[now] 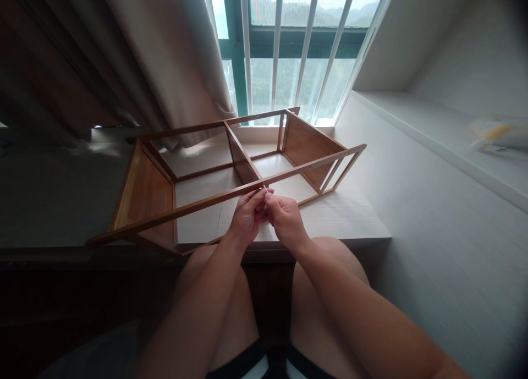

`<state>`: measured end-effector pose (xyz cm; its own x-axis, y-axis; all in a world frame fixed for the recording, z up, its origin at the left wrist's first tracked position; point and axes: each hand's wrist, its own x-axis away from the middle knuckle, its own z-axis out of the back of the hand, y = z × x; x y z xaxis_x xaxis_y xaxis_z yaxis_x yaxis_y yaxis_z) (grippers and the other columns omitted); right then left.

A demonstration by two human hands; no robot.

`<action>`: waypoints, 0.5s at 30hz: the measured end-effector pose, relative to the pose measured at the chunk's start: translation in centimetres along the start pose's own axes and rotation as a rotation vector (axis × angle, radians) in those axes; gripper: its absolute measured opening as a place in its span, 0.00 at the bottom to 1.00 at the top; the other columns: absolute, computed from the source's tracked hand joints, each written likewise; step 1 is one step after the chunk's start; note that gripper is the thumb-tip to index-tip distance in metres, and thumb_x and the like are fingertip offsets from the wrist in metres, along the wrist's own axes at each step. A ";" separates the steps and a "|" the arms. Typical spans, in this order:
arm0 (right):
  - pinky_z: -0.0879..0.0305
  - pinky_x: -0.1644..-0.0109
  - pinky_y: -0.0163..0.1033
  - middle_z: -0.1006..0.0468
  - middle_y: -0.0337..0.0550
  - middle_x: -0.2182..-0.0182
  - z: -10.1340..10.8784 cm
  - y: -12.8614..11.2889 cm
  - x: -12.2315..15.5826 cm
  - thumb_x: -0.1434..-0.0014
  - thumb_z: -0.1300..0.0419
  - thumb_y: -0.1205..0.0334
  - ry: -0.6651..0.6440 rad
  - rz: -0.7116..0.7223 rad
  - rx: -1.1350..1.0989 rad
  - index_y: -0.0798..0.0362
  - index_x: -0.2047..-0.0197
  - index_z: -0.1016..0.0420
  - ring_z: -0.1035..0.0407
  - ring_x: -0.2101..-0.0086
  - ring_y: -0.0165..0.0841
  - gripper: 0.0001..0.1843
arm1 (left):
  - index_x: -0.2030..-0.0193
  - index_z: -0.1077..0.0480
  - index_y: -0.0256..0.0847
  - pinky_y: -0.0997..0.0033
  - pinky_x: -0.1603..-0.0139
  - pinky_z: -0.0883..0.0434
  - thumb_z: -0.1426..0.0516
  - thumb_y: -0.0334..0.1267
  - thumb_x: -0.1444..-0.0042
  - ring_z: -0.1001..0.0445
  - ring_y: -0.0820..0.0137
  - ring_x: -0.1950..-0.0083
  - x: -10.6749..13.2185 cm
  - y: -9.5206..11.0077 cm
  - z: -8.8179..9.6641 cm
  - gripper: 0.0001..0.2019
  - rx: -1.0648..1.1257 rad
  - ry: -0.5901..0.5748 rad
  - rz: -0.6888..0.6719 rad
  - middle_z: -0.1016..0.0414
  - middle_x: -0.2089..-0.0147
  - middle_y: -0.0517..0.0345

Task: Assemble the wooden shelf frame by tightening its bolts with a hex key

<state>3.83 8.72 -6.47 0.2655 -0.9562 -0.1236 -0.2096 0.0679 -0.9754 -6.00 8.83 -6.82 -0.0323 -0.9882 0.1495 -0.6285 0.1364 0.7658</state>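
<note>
Head view: take 12 o'clock as straight ahead of your hands. Nearest, at 5 and 7 o'clock, are your thighs (336, 263), at the edge of the platform (358, 219). At the dial centre, your left hand (246, 213) and right hand (285, 214) meet with fingers closed, pinching a thin pale rod (265, 188); how they share the grip cannot be told. The rod's far end is at the near rail (313, 164) of the wooden frame (214, 199), by the middle joint; whether it is seated there is not shown.

The frame lies on its side on the platform, spanning 9 to 2 o'clock. Status, as judged: main assembly appears done, since the left panel (144, 195) at 9, middle panel (242, 158) at 11 and right panel (311, 145) at 1 are set between the rails. Fastening at the middle joint appears to be under way; tightness of the other joints cannot be read.

Containers: the frame has two open bays, one each side of the middle panel; you see the platform through both. Between 2 and 3 o'clock, a blurred, partly yellow bag-like item (501, 134) rests on a ledge (447, 127); its contents are indistinct. Beyond, note the curtain (177, 65) at 11 and the barred window (289, 82) at 12
</note>
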 end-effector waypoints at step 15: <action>0.36 0.72 0.31 0.31 0.40 0.81 0.5 -0.2 0.1 0.39 0.51 0.42 -0.010 0.052 0.140 0.57 0.75 0.28 0.36 0.78 0.26 0.28 | 0.63 0.26 0.36 0.81 0.82 0.54 0.36 0.45 0.53 0.50 0.86 0.83 -0.1 -0.2 0.3 0.15 -0.022 -0.022 -0.015 0.51 0.83 0.71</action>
<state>4.33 8.75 -6.42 0.2667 -0.9476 -0.1759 -0.0899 0.1573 -0.9835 -6.12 8.88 -7.12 -0.0398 -0.9915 0.1242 -0.6116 0.1224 0.7816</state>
